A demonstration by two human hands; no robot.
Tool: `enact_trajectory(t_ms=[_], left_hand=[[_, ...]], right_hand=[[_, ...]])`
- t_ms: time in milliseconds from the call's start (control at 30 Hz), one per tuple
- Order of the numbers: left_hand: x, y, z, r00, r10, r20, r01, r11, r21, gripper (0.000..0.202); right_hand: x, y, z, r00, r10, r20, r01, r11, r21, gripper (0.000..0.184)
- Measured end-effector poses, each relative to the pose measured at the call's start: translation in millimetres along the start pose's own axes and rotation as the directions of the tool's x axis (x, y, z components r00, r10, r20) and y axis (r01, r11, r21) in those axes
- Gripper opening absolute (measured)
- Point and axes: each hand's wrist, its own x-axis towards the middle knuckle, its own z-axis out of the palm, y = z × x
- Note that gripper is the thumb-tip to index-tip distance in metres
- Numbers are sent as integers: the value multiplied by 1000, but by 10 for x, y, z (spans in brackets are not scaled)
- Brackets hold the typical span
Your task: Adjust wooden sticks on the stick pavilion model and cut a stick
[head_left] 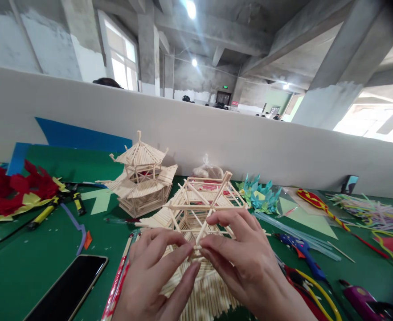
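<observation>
Two hands meet at near centre over a stick model [196, 209], an unfinished frame of thin wooden sticks with a sloped stick roof panel under the palms. Left hand [156, 267]: fingers curled, thumb and forefinger pressed together on a small stick joint at the model's near edge. Right hand [239, 254]: fingertips pinching the same joint from the right, other fingers arched over the frame. Exact stick held is hard to tell, fingers cover it. Model sits on the green worktop [32, 267], near centre, touching both hands.

Just behind it to the left, a finished pagoda [141, 180] of the same sticks, upright, two tiers. Phone [67, 287] lies flat at near left, screen dark, apart from the left hand. Red pen-like sticks [118, 281] lie just beside the left wrist. Far left: red and yellow paper flower [12, 191], yellow-handled pliers [49, 209] next to it. Right of the model: teal paper flowers [259, 196], a blue glue gun [301, 252] near the right hand, a purple tool [363, 301] at near right, a pile of coloured straws [370, 209] far right. Grey partition wall [216, 129] runs along the worktop's far edge.
</observation>
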Motion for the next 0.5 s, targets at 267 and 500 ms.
enact_trajectory(t_ms=[267,500], left_hand=[[-39,-4,-24,1000,11,8,-11,1000,-3,29],[-132,-28,-90,995,-35,-90,34,999,-14,36]], right_hand=[[-12,-9,2,1000,12,9,-12,1000,-15,12],[-299,120,-143,967,107,-230,-109,994,3,33]])
